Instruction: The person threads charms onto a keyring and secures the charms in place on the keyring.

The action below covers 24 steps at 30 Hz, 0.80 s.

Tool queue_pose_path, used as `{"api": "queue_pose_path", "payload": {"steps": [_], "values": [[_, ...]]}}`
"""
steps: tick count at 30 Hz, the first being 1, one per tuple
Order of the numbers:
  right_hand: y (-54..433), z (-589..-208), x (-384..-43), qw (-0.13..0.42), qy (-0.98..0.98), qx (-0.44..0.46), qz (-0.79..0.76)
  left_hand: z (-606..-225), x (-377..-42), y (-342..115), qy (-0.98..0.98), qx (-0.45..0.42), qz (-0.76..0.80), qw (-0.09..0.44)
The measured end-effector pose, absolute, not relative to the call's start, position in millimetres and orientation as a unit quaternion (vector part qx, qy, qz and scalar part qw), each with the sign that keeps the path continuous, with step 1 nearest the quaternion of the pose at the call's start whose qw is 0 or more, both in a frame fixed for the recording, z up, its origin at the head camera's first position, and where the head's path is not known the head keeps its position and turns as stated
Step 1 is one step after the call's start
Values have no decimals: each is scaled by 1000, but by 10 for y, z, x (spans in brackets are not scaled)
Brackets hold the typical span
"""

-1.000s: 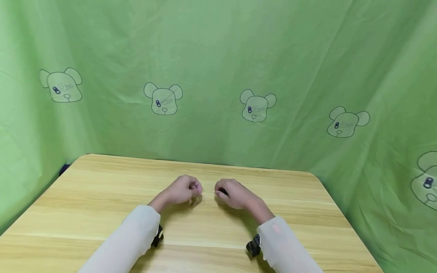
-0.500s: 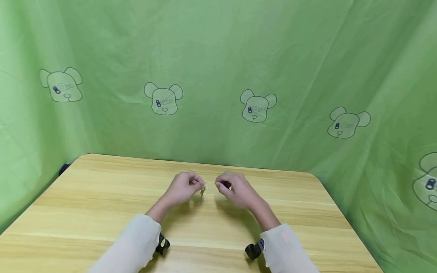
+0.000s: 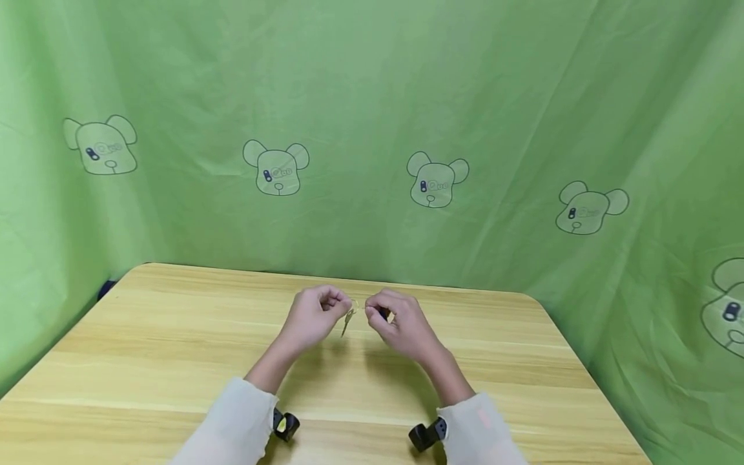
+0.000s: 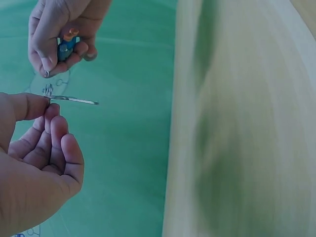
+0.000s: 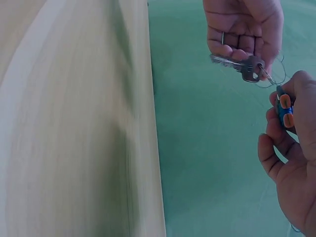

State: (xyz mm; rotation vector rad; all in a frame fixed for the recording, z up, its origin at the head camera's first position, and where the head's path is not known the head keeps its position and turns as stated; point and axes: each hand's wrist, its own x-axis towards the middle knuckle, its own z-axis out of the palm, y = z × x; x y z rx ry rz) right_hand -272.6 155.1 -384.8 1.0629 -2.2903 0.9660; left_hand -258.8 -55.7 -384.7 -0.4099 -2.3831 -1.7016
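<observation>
In the head view my left hand [image 3: 310,320] and right hand [image 3: 402,323] face each other above the table, a small gap between their fingertips. Between thumb and forefinger, my left hand pinches a thin wire key ring [image 5: 284,71]. A metal key [image 5: 251,69] hangs from it, pointing down in the head view; whether a second key lies behind it I cannot tell. My right hand grips a small blue-and-orange charm [image 5: 285,111] in curled fingers, and its fingertips reach the ring's side. Part of the charm [image 4: 66,48] is covered by those fingers.
Beneath both hands lies a wood-grain table [image 3: 145,361] with rounded far corners. A green curtain [image 3: 360,97] printed with bear heads surrounds its back and sides. Black wrist cameras [image 3: 427,436] sit at the cuffs of the light sleeves.
Both hands have lifted a little, carrying the ring and charm higher in view. The key now hangs down more plainly below the left fingertips, and the gap between the hands is slightly narrower.
</observation>
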Motion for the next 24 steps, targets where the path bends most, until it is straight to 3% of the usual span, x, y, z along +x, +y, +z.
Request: {"api": "queue_pose_path", "payload": {"steps": [8,24], "values": [[1504,-3817,-2645,258,-806,388,363,-3777,-2494,-524,-792,-130,-587,106],[1495,-3791,-2577,277,-795,406,355,-3730,-2387,-484,-789,-142,-582,133]]}}
